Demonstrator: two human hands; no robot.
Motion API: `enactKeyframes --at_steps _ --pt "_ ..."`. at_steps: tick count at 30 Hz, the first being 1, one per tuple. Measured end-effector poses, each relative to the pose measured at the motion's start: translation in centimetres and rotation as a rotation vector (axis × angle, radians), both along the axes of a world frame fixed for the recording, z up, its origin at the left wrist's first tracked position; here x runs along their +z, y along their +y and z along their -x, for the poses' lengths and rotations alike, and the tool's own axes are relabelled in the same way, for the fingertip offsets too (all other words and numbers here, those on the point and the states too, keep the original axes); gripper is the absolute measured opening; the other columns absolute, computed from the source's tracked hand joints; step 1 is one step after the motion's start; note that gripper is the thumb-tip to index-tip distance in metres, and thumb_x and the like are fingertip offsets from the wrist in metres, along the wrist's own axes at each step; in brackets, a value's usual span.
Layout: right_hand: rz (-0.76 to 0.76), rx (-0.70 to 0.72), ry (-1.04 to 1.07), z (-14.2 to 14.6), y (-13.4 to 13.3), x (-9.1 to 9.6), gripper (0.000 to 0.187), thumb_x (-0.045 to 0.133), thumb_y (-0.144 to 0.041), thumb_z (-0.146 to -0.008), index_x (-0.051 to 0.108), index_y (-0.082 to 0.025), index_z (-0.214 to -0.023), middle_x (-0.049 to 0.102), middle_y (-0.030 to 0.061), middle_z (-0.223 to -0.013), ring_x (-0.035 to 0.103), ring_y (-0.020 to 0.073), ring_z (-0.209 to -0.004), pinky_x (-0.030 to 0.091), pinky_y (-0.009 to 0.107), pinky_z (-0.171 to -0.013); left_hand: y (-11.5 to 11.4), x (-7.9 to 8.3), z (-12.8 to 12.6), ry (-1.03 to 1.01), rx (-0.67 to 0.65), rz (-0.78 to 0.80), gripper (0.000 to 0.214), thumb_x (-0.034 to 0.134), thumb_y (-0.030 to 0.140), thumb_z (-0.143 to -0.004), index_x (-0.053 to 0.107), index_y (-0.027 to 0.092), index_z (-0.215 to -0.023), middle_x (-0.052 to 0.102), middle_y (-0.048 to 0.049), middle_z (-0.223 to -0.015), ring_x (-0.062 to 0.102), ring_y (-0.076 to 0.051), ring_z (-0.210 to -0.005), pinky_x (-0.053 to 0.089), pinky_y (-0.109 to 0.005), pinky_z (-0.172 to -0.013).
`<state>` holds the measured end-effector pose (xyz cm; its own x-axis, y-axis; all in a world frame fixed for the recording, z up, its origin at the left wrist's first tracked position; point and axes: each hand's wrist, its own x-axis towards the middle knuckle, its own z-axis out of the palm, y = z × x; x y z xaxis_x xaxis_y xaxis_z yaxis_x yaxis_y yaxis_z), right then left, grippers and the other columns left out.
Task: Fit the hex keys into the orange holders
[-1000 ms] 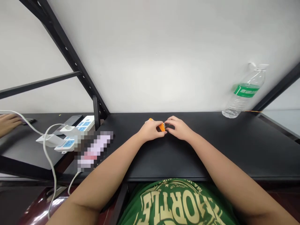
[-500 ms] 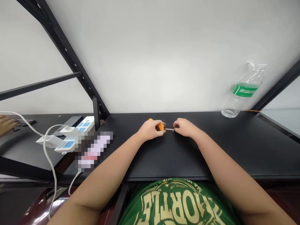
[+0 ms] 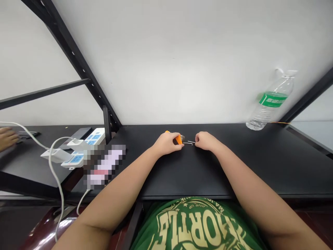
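My left hand (image 3: 170,141) is closed around an orange holder (image 3: 179,139) above the black tabletop. Several thin, silvery metal rods, apparently hex keys, stick out of its right side. One hex key (image 3: 187,143) reaches further right and shows a short bent tip. Facing it, my right hand (image 3: 204,141) has its thumb and fingers pinched on the end of another thin hex key (image 3: 191,141). The far end of that key lies close to the bent one; whether they touch, I cannot tell. My fingers cover most of the holder.
A clear bottle (image 3: 270,100) with a green label leans at the back right. Left of my arm lie a blurred-out phone (image 3: 106,166) on a cable and a white power strip (image 3: 97,137) with plugs. Another person's hand (image 3: 7,138) is at the far left.
My right hand has shifted slightly right, away from the holder, its fingers more closed on a thin key. The left hand stays where it was.
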<state>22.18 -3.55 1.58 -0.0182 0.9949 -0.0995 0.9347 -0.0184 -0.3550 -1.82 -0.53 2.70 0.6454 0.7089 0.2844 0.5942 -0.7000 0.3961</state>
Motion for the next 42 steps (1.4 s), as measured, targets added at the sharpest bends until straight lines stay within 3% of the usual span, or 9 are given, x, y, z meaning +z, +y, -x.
enactKeyframes --at_steps 3,6,11,14,32,39,42 --pt "0.07 -0.026 -0.051 -0.1 -0.2 0.5 0.005 0.07 -0.018 -0.07 0.067 -0.021 -0.073 0.072 0.0059 -0.079 0.062 0.0183 -0.067 0.038 0.028 -0.056 0.1 -0.1 0.1 0.002 -0.003 -0.005 0.023 0.072 0.045 -0.079 0.065 0.024 -0.084 0.064 0.0033 -0.07 0.055 -0.015 -0.061 0.038 -0.028 -0.06" --pt "0.036 -0.018 0.0 -0.1 -0.4 0.7 0.007 0.068 -0.016 -0.07 0.064 -0.021 -0.073 0.071 0.0037 -0.079 0.061 0.0169 -0.066 0.038 0.027 -0.056 0.2 -0.2 0.1 -0.003 0.0 -0.004 0.022 0.072 0.044 -0.079 0.064 0.023 -0.083 0.064 0.0037 -0.068 0.055 -0.015 -0.06 0.039 -0.028 -0.06" --pt "-0.212 0.256 0.332 0.4 -1.0 0.8 0.01 0.057 -0.013 -0.08 0.062 -0.021 -0.081 0.067 -0.0013 -0.081 0.058 0.0128 -0.07 0.042 0.025 -0.065 0.3 -0.3 0.1 -0.038 0.028 -0.017 0.02 0.071 0.042 -0.079 0.064 0.023 -0.08 0.065 0.0038 -0.068 0.056 -0.015 -0.063 0.041 -0.028 -0.066" --pt "-0.32 0.358 0.4 0.6 -1.1 0.7 0.014 0.056 -0.011 -0.082 0.066 -0.021 -0.084 0.066 -0.0001 -0.086 0.057 0.0129 -0.073 0.044 0.026 -0.069 0.3 -0.2 0.1 -0.044 0.038 -0.029 0.021 0.072 0.041 -0.079 0.063 0.023 -0.079 0.065 0.0035 -0.068 0.056 -0.015 -0.064 0.041 -0.028 -0.066" --pt "-0.526 0.483 0.106 1.2 -1.6 0.3 0.027 0.053 -0.008 -0.096 0.077 -0.02 -0.098 0.064 0.0059 -0.097 0.059 0.0148 -0.077 0.047 0.029 -0.071 0.2 -0.1 0.2 0.117 0.02 -0.148 0.022 0.071 0.044 -0.077 0.062 0.024 -0.079 0.064 0.0008 -0.068 0.057 -0.018 -0.062 0.034 -0.029 -0.058" --pt "-0.527 0.501 0.309 3.0 -1.5 -0.3 0.022 0.057 -0.007 -0.094 0.074 -0.02 -0.1 0.066 0.0045 -0.095 0.061 0.015 -0.08 0.049 0.028 -0.076 -0.3 -0.2 -0.2 0.063 -0.006 -0.121 0.013 0.068 0.035 -0.077 0.061 0.024 -0.078 0.061 0.0034 -0.066 0.053 -0.015 -0.059 0.037 -0.028 -0.06" --pt "-0.539 0.459 0.381 3.2 -1.3 -0.4 0.023 0.059 -0.002 -0.089 0.072 -0.02 -0.095 0.068 0.003 -0.091 0.061 0.0146 -0.079 0.048 0.028 -0.075 -0.1 -0.2 -0.1 0.015 -0.001 -0.084 0.018 0.069 0.04 -0.078 0.062 0.024 -0.079 0.061 0.0043 -0.065 0.052 -0.014 -0.058 0.038 -0.027 -0.06"
